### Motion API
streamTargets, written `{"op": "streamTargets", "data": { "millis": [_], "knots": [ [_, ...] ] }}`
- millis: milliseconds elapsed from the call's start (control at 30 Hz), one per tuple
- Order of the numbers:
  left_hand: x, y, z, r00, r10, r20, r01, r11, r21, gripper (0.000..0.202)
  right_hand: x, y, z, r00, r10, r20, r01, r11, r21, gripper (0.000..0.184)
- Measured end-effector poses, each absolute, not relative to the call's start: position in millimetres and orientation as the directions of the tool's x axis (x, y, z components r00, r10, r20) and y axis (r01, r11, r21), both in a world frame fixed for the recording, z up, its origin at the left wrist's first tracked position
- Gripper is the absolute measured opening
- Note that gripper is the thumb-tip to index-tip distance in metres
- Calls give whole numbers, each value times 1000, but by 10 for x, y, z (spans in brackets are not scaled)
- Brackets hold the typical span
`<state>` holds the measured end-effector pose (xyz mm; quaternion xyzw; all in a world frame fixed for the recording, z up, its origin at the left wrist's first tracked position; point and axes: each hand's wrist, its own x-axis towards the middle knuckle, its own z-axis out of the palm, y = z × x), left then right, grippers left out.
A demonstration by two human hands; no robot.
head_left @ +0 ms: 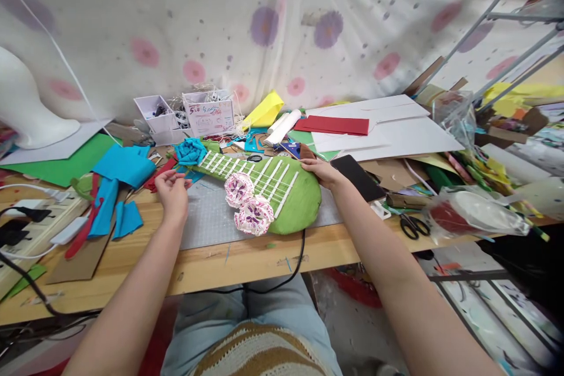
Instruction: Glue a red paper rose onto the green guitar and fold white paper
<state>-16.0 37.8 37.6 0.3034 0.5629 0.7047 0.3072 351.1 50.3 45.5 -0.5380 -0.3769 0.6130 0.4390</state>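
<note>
A green paper guitar (pixel 299 200) with white strips for strings lies on a grey cutting mat (pixel 207 217). Two pink-and-white paper flowers (pixel 249 205) sit on its body and a blue paper flower (pixel 190 151) at its neck end. My left hand (pixel 173 191) rests near the neck, fingers curled in a pinch; what they hold is too small to name. My right hand (pixel 321 172) lies on the guitar's upper right edge, fingers resting flat on it.
Blue paper scraps (pixel 118 188) and a power strip (pixel 30 223) lie at left. White boxes (pixel 207 111), red card (pixel 335 124), white sheets and a black phone (pixel 359 176) sit behind. Scissors (pixel 412 226) and a plastic bag (pixel 471 214) are at right. A black cable hangs over the table edge.
</note>
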Motion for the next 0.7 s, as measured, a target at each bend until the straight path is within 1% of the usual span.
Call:
{"op": "streamTargets", "data": {
  "millis": [233, 500, 700],
  "knots": [
    [-60, 358, 379, -580, 812, 64, -38, -106, 994, 29, 3564, 497, 383, -65, 939, -336, -156, -343, -926, 15],
    [-22, 410, 281, -547, 835, 65, -34, -100, 994, 30, 3532, 493, 351, -42, 932, -360, -227, -359, -905, 15],
    [-8, 496, 252, -550, 833, 65, -73, -126, 989, 31, 3510, 485, 342, -14, 935, -353, -167, -350, -922, 12]
  ]
}}
